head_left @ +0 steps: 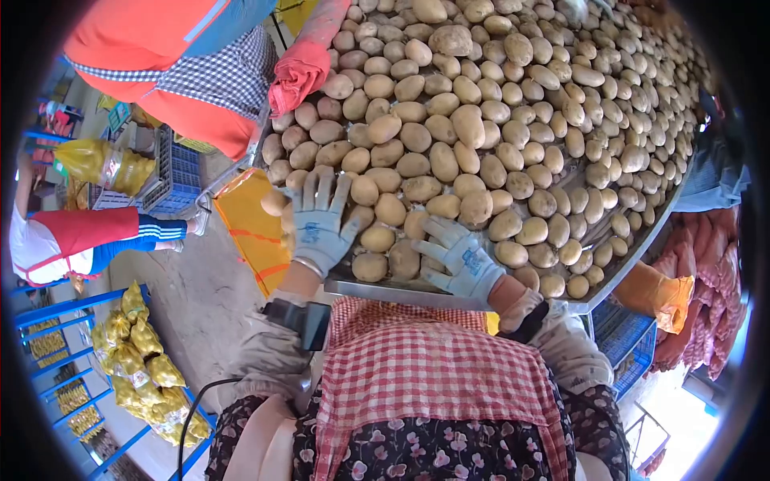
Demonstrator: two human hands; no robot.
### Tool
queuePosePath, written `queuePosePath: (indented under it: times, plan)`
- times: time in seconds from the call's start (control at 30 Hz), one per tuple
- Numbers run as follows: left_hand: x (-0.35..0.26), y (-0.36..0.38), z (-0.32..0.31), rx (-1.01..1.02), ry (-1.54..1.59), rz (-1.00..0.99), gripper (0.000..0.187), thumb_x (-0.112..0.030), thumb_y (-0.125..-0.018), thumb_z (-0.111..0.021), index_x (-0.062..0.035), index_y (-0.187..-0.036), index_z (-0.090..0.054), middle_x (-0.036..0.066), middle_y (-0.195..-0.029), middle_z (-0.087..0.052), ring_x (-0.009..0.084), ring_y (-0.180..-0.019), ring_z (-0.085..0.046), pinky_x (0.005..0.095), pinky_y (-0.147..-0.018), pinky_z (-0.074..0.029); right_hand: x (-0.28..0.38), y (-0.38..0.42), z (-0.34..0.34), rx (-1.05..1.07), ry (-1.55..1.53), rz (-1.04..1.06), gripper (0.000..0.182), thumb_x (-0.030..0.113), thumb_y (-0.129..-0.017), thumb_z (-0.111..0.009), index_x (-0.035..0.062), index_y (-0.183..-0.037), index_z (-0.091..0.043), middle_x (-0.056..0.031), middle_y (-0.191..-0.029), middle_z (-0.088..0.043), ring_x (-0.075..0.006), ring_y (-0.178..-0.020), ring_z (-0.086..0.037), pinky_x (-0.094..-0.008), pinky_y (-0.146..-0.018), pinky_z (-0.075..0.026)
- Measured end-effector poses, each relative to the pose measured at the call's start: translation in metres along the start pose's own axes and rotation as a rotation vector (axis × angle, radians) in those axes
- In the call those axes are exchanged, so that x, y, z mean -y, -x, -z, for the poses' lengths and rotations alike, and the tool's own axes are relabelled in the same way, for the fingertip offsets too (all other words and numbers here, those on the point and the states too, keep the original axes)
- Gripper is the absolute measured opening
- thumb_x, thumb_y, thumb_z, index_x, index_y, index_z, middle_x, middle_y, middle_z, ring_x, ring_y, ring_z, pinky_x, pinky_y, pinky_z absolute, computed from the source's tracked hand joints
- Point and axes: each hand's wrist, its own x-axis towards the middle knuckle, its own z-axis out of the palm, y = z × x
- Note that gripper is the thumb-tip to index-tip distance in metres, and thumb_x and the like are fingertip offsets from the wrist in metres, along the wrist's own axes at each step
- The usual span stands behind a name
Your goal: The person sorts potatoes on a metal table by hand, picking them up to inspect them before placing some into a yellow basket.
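Many potatoes [417, 136] cover a metal table [385, 293] in front of me. My left hand [318, 223], in a light blue glove, rests on potatoes near the table's left corner, with its fingers spread. My right hand [464, 260], gloved alike, lies with fingers apart on potatoes by the near edge. Neither hand is wrapped round a potato; what lies beneath the palms is hidden.
An orange-yellow bag [253, 232] hangs at the table's left corner. A person in red and a checked apron [216, 76] stands upper left. Yellow bags of potatoes [140, 369] sit lower left. A blue crate [630, 345] and red mesh sacks [706, 280] are at right.
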Motion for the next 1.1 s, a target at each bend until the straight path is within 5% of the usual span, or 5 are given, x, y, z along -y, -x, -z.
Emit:
queuePosePath:
  times: [0.27,0.67,1.0,1.03,1.1]
  plan:
    - [-0.038,-0.001,0.012,-0.005,0.247,-0.062,0.083,-0.051,-0.076,-0.064,-0.0059,-0.141,-0.041,0.022,-0.149,-0.033,0.0443,-0.136,-0.031,0.0551,-0.113,-0.022,-0.023,0.053,0.023,0.063,-0.068,-0.168,0.031,0.024,-0.084,-0.061,0.0058,-0.109,-0.063,-0.0125,-0.073,-0.063,-0.0308,-0.065,-0.062,-0.0406,-0.062,-0.050]
    - [-0.074,-0.042,0.016,0.078,0.166,-0.280,0.064,-0.044,-0.082,-0.061,-0.0054,-0.132,-0.049,0.022,-0.141,-0.040,0.0450,-0.128,-0.038,0.0518,-0.109,-0.029,-0.029,0.052,0.041,-0.332,0.107,-0.347,0.061,0.027,-0.073,-0.073,0.0078,-0.127,-0.053,-0.0204,-0.134,-0.050,-0.0420,-0.124,-0.046,-0.0517,-0.104,-0.037]
    - [-0.030,-0.047,0.057,0.610,0.192,0.278,0.047,-0.035,-0.087,-0.060,-0.0104,-0.127,-0.056,0.017,-0.129,-0.056,0.0330,-0.119,-0.053,0.0423,-0.099,-0.043,-0.008,0.031,0.032,0.238,0.092,-0.407,0.064,0.049,-0.083,-0.063,0.0168,-0.136,-0.048,-0.0216,-0.145,-0.037,-0.0421,-0.132,-0.038,-0.0552,-0.111,-0.028]
    - [-0.019,-0.050,0.032,0.130,-0.111,-0.248,0.040,-0.034,-0.088,-0.062,-0.0072,-0.117,-0.060,0.014,-0.117,-0.061,0.0345,-0.106,-0.059,0.0425,-0.088,-0.048,-0.010,0.025,0.027,0.223,0.012,-0.350,0.064,0.047,-0.083,-0.064,0.0162,-0.136,-0.048,-0.0209,-0.145,-0.038,-0.0414,-0.131,-0.039,-0.0545,-0.109,-0.031]
    - [-0.036,-0.103,0.010,-0.364,0.176,-0.022,0.044,-0.044,-0.086,-0.062,-0.0070,-0.110,-0.060,0.013,-0.105,-0.062,0.0304,-0.097,-0.059,0.0438,-0.080,-0.047,-0.018,0.016,0.018,0.030,-0.178,-0.230,0.061,0.040,-0.083,-0.065,0.0138,-0.135,-0.049,-0.0189,-0.143,-0.041,-0.0390,-0.127,-0.044,-0.0508,-0.105,-0.038]
